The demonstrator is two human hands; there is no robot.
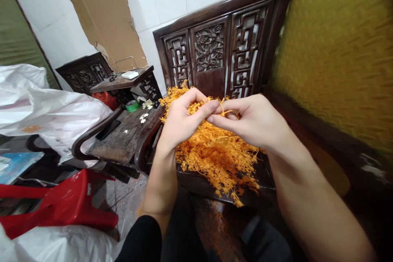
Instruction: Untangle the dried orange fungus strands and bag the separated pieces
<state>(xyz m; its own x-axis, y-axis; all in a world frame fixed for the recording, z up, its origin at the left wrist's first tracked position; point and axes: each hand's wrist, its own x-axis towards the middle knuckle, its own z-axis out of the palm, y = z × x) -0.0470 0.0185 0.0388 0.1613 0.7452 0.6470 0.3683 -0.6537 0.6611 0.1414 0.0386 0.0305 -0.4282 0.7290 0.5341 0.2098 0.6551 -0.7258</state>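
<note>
A large heap of small orange pieces (215, 155) lies on the dark wooden seat in front of me. Above it my left hand (187, 118) pinches a thin orange piece between thumb and fingers. My right hand (251, 118) meets it fingertip to fingertip and is closed on the same small orange piece (225, 111), whose thin prongs stick out between the hands. The fingers partly hide the piece.
Behind the heap stands a carved wooden chair back (211, 49). To the left are a wooden chair (116, 143) with green tape (132, 106), white bags (55, 110), a red plastic stool (67, 204) and a cardboard sheet (110, 24).
</note>
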